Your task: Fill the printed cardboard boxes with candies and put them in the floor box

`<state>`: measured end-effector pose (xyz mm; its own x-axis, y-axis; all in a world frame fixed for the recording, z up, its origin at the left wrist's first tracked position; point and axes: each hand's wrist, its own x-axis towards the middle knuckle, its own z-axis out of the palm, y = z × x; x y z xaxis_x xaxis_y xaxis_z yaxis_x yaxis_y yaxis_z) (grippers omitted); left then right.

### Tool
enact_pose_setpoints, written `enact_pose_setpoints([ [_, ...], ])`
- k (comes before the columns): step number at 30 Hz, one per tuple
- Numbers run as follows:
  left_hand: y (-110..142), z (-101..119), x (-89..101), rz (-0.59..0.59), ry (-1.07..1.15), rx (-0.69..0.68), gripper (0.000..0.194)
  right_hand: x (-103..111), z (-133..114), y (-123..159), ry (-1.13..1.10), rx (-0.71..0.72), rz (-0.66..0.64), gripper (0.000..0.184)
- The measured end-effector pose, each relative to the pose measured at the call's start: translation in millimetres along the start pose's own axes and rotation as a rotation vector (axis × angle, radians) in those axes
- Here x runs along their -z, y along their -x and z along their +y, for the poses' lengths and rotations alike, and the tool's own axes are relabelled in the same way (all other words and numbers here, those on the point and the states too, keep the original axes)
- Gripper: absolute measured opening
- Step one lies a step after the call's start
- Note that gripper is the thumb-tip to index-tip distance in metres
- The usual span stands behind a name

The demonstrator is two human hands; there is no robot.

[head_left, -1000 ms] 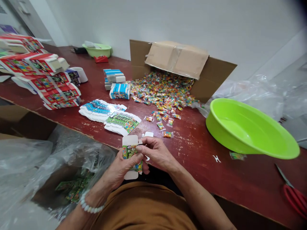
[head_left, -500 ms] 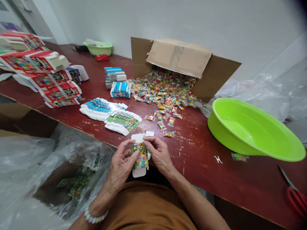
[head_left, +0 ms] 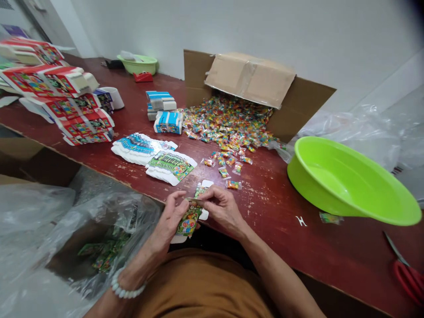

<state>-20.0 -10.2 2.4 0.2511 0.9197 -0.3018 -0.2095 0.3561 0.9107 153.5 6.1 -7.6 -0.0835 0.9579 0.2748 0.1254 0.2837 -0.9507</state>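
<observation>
My left hand (head_left: 168, 223) grips a small green printed candy box (head_left: 189, 219) by its sides, thumb along the near edge. The box is tilted over the table's front edge, and a white flap sticks out at its lower end. At the top end, the fingers of my right hand (head_left: 222, 211) are closed on the flap, which looks folded over. Just behind lies another green-and-white carton (head_left: 201, 189), partly covered by my right hand. Fanned flat green cartons (head_left: 172, 165) and flat blue cartons (head_left: 139, 148) lie beyond my left hand.
Wrapped candies (head_left: 228, 121) spill from a tipped cardboard box (head_left: 250, 79). A lime green basin (head_left: 331, 176) stands right, with red-handled scissors (head_left: 406, 274) nearer me. Bundled red cartons (head_left: 59, 84) are stacked left. Below, a plastic-lined box (head_left: 66, 260) holds green cartons.
The box in my hands has tipped and shifted slightly left and down. Its upright white top flap is now bent over under my right fingers.
</observation>
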Motion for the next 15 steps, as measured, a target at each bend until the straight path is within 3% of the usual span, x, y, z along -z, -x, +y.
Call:
enact_pose_setpoints([
  [3, 2.9, 1.5, -3.1, -0.110, 0.046, 0.187, 0.060, -0.4, -1.5, 2.0, 0.034, -0.023, -0.082, 0.021],
  [5, 2.6, 0.4, -4.2, -0.094, 0.071, 0.227, 0.059, -1.6, -3.9, 2.3, -0.036, -0.134, -0.154, 0.028],
  [10, -1.9, -4.7, -4.7, -0.134, 0.054, 0.092, 0.066, -6.0, -14.1, -4.9, -0.412, -0.420, -0.142, 0.035],
  [15, -6.9, -5.0, 0.5, -0.227, 0.023, -0.007, 0.081, -4.2, -22.6, -14.7, -0.466, -0.373, -0.152, 0.027],
])
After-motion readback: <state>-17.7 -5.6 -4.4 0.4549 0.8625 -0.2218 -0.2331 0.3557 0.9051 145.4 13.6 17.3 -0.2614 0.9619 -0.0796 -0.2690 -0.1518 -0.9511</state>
